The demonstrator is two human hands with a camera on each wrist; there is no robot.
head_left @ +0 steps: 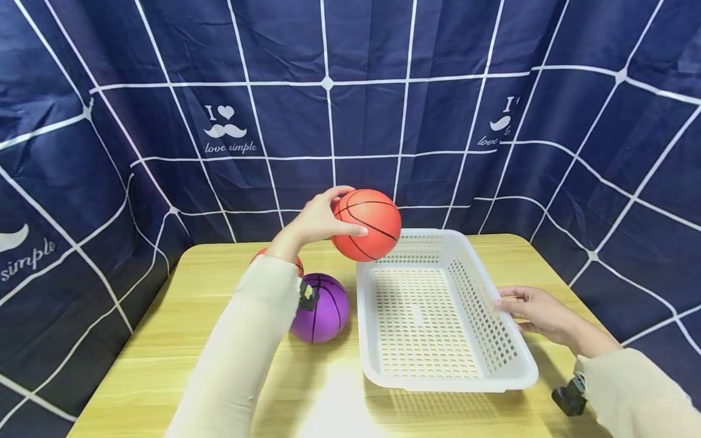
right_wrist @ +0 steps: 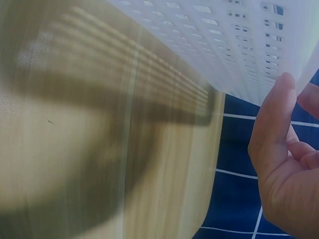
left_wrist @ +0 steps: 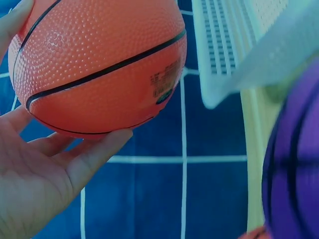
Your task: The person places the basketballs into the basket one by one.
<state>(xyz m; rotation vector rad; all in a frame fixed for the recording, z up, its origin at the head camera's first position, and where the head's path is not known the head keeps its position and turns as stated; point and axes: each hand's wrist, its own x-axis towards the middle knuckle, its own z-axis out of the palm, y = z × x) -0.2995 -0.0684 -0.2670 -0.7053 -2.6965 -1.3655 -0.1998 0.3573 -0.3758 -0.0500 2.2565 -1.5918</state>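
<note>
My left hand (head_left: 316, 220) grips an orange-red toy basketball (head_left: 373, 225) with black lines, held up above the far left corner of a white plastic basket (head_left: 438, 383). In the left wrist view, thumb and fingers spread around the orange-red ball (left_wrist: 104, 64). The basket has slotted walls and nothing lies inside it. My right hand (head_left: 542, 313) pinches the rim on its right side; in the right wrist view one digit lies against the outer wall (right_wrist: 234, 55). Below my left wrist sits a purple basketball (head_left: 323, 310). Another orange-red ball (head_left: 299, 267) is mostly hidden behind that wrist.
Everything stands over a light wood-grain table (head_left: 219, 292). A dark blue curtain (head_left: 361, 121) with white grid lines surrounds it at the back and sides. A small black device (head_left: 571, 395) sits at my right wrist.
</note>
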